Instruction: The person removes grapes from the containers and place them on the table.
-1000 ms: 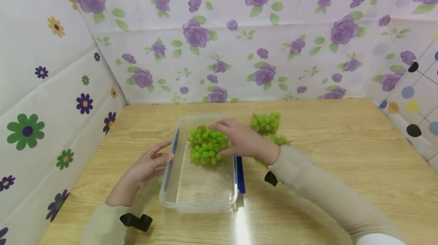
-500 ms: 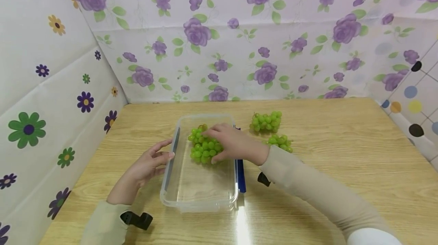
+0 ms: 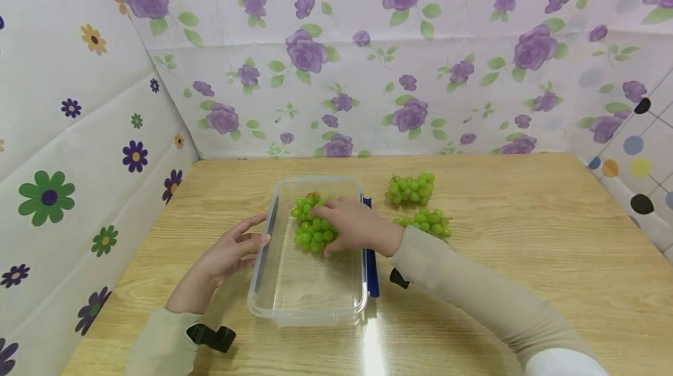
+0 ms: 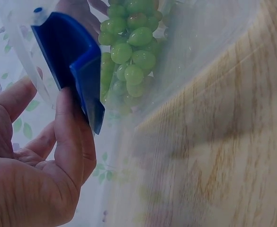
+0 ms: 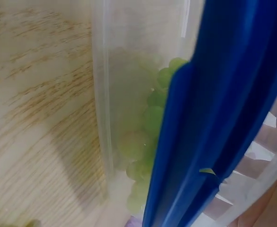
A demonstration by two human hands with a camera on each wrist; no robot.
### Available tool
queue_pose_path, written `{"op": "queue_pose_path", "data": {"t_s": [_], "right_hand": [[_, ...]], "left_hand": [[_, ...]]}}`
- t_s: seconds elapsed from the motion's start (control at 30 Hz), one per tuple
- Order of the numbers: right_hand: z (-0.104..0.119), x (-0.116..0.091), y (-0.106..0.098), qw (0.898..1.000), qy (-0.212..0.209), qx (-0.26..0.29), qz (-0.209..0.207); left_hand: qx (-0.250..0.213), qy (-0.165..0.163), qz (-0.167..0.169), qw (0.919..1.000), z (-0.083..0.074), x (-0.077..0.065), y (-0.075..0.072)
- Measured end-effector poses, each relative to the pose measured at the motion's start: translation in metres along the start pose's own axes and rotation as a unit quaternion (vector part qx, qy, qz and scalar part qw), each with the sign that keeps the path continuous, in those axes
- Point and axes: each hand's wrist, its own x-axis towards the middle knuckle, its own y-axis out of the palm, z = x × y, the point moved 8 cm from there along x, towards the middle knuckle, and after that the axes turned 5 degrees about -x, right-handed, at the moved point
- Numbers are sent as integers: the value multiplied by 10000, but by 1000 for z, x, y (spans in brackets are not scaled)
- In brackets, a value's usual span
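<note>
A clear plastic container [image 3: 294, 291] holds green grapes [image 3: 315, 233], bunched in its far half. My right hand [image 3: 357, 225] reaches over the container's right wall and holds the grapes from above, fingers on the far side and thumb on the near side. Part of the bunch lies hidden under that palm. My left hand [image 3: 231, 253] rests against the left wall with relaxed fingers. The left wrist view shows the fingers of this hand [image 4: 48, 156] touching the rim and a blue latch flap [image 4: 81, 61]. Another blue flap [image 5: 214, 94] hangs at the right side.
Two more bunches of grapes lie on the wooden table [image 3: 505, 236] to the right of the container: a far bunch [image 3: 410, 189] and a nearer bunch [image 3: 428, 222], partly behind the right forearm. Flower-patterned sheets [image 3: 368, 84] close off the back and left.
My right hand has moved left and lower into the container, covering more of the grapes. More of the nearer loose bunch shows behind the forearm. The left hand has stayed in place.
</note>
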Motion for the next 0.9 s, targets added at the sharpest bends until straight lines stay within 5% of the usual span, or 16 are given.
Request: {"op": "queue_pose_path", "data": {"t_s": [0.9], "right_hand": [[4,12,19,9941,53,-823,701]], "left_hand": [[88,13,6,10000,-2,0,1]]}}
